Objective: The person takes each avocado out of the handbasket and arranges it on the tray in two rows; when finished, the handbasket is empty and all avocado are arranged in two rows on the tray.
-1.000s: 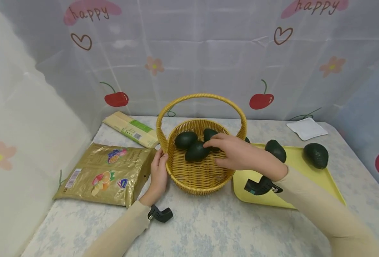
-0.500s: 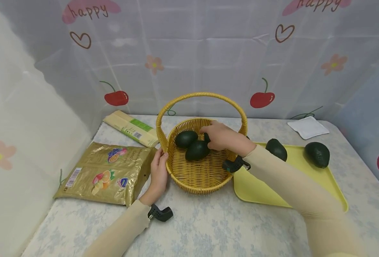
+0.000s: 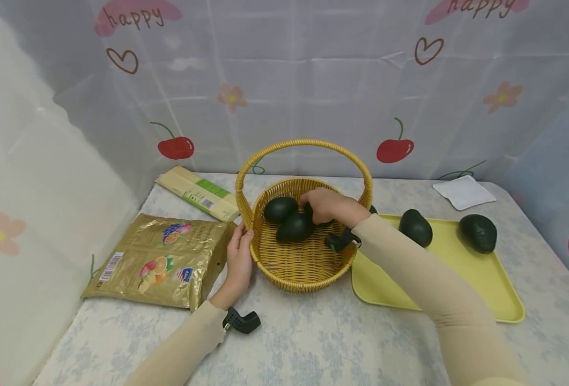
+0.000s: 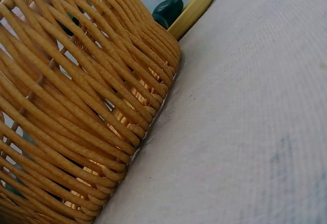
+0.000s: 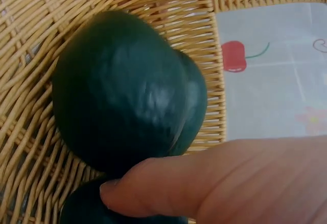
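A yellow wicker basket [image 3: 300,284] with a tall arched handle stands mid-table. My left hand [image 3: 238,260] lies along its left outer side, fingers pointing up toward the rim; the left wrist view shows only the weave [image 4: 87,91]. Inside the basket, two dark green avocados [image 3: 280,209] [image 3: 296,227] sit side by side. My right hand [image 3: 331,206] reaches in beside them and grips another avocado, largely hidden under the hand. In the right wrist view its thumb [image 5: 138,188] presses on a dark avocado [image 5: 84,206], below a larger-looking one [image 5: 117,86].
To the right, a yellow tray [image 3: 390,287] bears avocados [image 3: 416,228] [image 3: 478,234], with another partly hidden behind the basket. A gold candy bag [image 3: 154,262] and a pale flat package [image 3: 199,194] lie left. A white square packet [image 3: 464,192] lies at back right.
My right hand has moved from spread fingers above the avocados down into the basket and curled round one. The front avocado has shifted slightly left. My left hand stays in place.
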`<state>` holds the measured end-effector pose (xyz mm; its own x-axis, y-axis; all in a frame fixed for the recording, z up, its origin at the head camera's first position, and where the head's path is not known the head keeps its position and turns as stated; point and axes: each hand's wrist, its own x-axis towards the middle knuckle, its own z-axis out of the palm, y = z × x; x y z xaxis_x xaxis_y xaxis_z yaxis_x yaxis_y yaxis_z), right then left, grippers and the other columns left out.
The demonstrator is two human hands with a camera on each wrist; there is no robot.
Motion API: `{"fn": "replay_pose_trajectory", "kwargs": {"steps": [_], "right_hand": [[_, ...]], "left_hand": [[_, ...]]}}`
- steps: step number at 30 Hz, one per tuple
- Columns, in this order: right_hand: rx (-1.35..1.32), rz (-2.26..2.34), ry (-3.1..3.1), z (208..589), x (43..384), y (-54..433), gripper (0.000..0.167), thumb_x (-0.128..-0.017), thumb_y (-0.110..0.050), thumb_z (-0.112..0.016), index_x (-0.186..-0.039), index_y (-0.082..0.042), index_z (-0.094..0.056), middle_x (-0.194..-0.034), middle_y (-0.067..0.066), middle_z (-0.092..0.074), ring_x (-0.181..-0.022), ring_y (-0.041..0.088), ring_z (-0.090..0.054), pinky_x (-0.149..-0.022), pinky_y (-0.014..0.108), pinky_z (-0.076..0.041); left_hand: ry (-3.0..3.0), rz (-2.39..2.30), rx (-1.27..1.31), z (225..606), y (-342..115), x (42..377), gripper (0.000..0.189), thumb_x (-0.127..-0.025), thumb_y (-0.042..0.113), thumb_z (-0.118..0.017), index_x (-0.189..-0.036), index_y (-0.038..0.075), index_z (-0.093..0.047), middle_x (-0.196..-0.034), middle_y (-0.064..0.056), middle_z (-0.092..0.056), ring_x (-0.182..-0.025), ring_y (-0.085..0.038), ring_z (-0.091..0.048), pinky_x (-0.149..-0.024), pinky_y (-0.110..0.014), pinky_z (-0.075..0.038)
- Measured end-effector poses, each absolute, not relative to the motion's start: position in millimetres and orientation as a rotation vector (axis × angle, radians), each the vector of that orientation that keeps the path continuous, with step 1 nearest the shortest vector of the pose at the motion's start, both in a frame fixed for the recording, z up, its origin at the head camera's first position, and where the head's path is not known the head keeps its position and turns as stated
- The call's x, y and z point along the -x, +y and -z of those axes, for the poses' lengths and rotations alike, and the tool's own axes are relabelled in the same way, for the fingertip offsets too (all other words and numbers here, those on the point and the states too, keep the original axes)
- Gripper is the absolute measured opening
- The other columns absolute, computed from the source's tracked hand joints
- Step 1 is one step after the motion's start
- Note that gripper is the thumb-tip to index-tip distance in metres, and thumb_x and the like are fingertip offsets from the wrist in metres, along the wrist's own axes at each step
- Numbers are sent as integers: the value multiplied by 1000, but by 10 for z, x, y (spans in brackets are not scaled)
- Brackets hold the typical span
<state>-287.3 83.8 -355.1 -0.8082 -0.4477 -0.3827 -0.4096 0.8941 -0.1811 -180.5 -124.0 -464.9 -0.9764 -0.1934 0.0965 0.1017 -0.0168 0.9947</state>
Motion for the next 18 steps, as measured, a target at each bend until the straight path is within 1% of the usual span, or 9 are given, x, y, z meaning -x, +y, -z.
{"fn": "replay_pose_trajectory", "kwargs": {"steps": [3,8,11,15,18], "right_hand": [[629,142,2616,3569,2894,816,55,-94,5,-58,-146,-13,-56,-144,15,-58,-98,23,-54,-61,29,-36],[653,132,2627,3576,2869,811,52,-95,3,-60,-145,-13,-57,-141,14,-60,-103,22,-57,-65,29,-39],[654,122,2629,3600,2880,821,52,-96,2,-60,-145,-14,-57,-142,14,-59,-104,22,-57,-67,30,-39],[670,106,2628,3609,2887,829,52,-96,2,-61,-146,-15,-57,-142,14,-59,-99,22,-56,-64,30,-38],[682,106,2623,3604,2884,830,53,-96,2,-61,-145,-15,-57,-141,15,-59,-92,21,-54,-61,30,-36]], "left_hand": [[-2042,2099,-99,4643,-1239,1806,47,-109,21,-39,-154,11,-45,-147,-15,-55,-131,-29,-55,-95,-14,-46],[-2049,2093,-104,4644,-1237,1801,47,-109,21,-39,-154,11,-45,-148,-15,-55,-132,-29,-54,-96,-14,-46],[-2056,2092,-101,4640,-1239,1798,47,-109,22,-39,-154,11,-44,-148,-15,-54,-133,-29,-54,-96,-14,-45],[-2056,2096,-96,4637,-1239,1799,47,-109,22,-39,-154,12,-44,-148,-14,-54,-133,-29,-54,-97,-16,-46],[-2045,2103,-96,4647,-1241,1804,47,-109,22,-39,-154,12,-44,-148,-15,-55,-133,-29,-54,-97,-16,-46]]}}
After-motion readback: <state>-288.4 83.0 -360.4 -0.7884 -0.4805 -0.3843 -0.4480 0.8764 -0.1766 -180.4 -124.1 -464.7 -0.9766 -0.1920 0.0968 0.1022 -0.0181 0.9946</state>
